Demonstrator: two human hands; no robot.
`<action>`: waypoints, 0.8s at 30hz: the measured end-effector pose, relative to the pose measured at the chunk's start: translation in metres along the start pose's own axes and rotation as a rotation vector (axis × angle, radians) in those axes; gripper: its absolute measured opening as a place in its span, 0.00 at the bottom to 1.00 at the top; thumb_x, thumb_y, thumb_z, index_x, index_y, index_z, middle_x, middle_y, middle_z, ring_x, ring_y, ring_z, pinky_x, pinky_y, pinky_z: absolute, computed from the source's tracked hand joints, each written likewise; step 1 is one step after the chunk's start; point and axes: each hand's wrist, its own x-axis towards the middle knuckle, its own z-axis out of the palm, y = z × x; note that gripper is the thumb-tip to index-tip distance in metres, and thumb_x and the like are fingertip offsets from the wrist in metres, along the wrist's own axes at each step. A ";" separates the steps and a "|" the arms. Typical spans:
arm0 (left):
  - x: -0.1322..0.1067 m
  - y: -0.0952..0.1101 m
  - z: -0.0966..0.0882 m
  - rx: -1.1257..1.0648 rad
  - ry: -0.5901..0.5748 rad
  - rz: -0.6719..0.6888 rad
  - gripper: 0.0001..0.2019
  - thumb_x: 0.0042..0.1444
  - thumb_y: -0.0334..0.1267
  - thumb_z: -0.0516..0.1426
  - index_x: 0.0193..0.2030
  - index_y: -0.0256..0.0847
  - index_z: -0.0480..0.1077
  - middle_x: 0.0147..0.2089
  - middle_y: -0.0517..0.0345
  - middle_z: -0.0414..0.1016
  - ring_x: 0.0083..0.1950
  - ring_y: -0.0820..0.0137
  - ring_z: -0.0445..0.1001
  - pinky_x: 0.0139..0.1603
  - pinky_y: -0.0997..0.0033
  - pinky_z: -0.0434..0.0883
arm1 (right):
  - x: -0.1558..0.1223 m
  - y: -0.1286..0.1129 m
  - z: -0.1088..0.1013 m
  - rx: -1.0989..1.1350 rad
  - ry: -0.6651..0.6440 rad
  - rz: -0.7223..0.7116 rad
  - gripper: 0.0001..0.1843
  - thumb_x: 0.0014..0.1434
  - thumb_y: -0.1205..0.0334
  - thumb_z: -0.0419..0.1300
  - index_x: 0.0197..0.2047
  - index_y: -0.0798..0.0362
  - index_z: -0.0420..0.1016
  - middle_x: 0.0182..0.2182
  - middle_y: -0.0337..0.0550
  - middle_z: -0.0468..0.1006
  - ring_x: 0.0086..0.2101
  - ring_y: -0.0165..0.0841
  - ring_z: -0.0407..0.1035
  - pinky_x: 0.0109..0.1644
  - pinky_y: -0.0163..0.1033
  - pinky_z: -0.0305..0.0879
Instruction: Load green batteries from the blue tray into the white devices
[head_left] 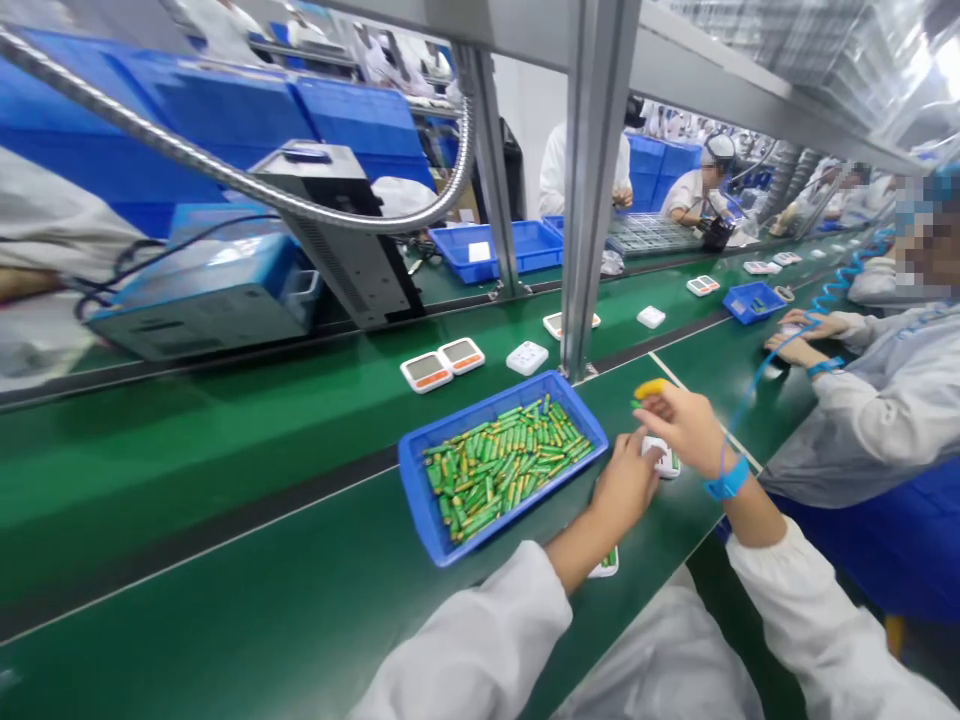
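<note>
A blue tray (420,500) full of green and gold batteries (502,465) lies on the green bench in front of me. Just right of it, my left hand (626,485) rests with curled fingers against a small white device (664,458). My right hand (686,425) is closed above that device, pinching a yellow-tipped object (649,388). A blue wrist strap (726,482) circles my right wrist. Another white device (606,565) with batteries in it shows partly under my left forearm.
White devices with orange trim (442,365) and a white device (526,357) ride the belt beyond the tray. A metal post (592,200) stands behind it. A co-worker's hands (799,340) work at the right. A grey machine (337,240) sits at the back left.
</note>
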 end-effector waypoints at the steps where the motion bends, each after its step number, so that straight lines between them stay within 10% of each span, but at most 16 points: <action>1: -0.001 0.000 -0.002 0.000 -0.010 0.016 0.17 0.67 0.26 0.66 0.61 0.42 0.76 0.74 0.42 0.67 0.75 0.49 0.65 0.76 0.43 0.69 | -0.022 0.014 -0.007 -0.003 0.061 0.095 0.11 0.73 0.54 0.63 0.53 0.48 0.82 0.35 0.41 0.84 0.35 0.37 0.78 0.44 0.41 0.75; 7: -0.005 -0.002 -0.011 -0.007 -0.031 0.008 0.18 0.65 0.28 0.69 0.60 0.42 0.74 0.67 0.45 0.73 0.68 0.52 0.69 0.72 0.48 0.72 | -0.117 0.077 0.026 -0.076 0.211 0.367 0.13 0.72 0.51 0.63 0.41 0.50 0.83 0.33 0.42 0.82 0.33 0.38 0.76 0.39 0.42 0.69; 12: -0.006 -0.002 -0.015 0.000 -0.045 0.008 0.18 0.66 0.30 0.69 0.60 0.44 0.73 0.65 0.47 0.73 0.66 0.52 0.70 0.69 0.47 0.73 | -0.120 0.069 0.052 -0.113 0.267 0.323 0.18 0.76 0.51 0.61 0.35 0.50 0.81 0.31 0.43 0.80 0.31 0.37 0.75 0.38 0.41 0.71; 24: -0.007 -0.001 -0.020 0.022 -0.061 0.007 0.19 0.65 0.30 0.70 0.60 0.43 0.73 0.65 0.46 0.74 0.68 0.51 0.72 0.70 0.46 0.73 | -0.139 0.079 0.035 0.001 0.132 0.090 0.13 0.77 0.60 0.60 0.56 0.46 0.87 0.52 0.49 0.87 0.51 0.45 0.83 0.59 0.53 0.81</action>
